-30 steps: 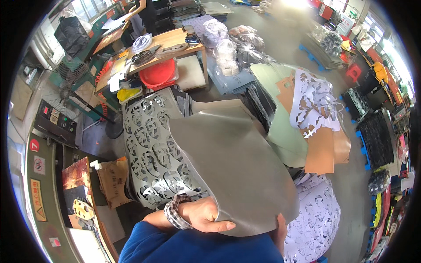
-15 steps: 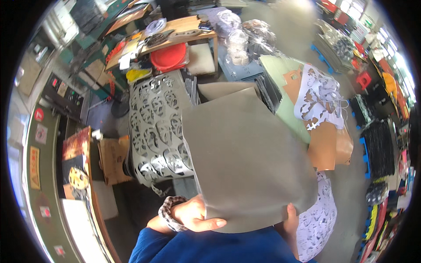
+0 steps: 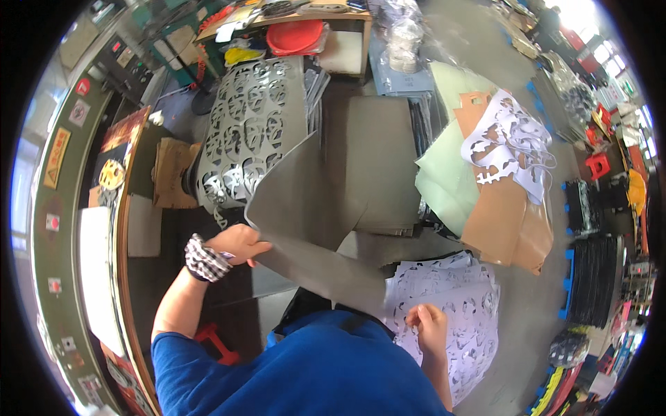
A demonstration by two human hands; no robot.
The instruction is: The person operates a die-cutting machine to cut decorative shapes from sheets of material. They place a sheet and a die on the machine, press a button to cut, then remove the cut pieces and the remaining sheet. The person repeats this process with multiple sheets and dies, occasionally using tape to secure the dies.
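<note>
My left hand (image 3: 239, 244) is closed on the near left edge of a flexible dark grey sheet (image 3: 312, 267), a checked band round its wrist. The sheet bends, its upper left part raised and its near strip drooping across in front of me. My right hand (image 3: 429, 326) hovers beyond the sheet's right end, fingers curled in, with nothing visible in them. Below that hand lies a pile of white sheets with cut-out shapes (image 3: 465, 298). Ahead stands a stack of plain grey sheets (image 3: 381, 159), partly behind the held sheet.
Left of the stack, a grey sheet full of cut-outs (image 3: 253, 118) drapes down. Pale green sheets (image 3: 444, 173), brown sheets (image 3: 510, 225) and a white cut-out scrap (image 3: 510, 139) lie to the right. A wooden table (image 3: 357, 24) stands behind, a green machine frame (image 3: 52, 229) at left.
The grey sheet has swung left and down, uncovering the stack. My left hand moved left and up with it; my right hand came off its edge. The view has shifted downward.
</note>
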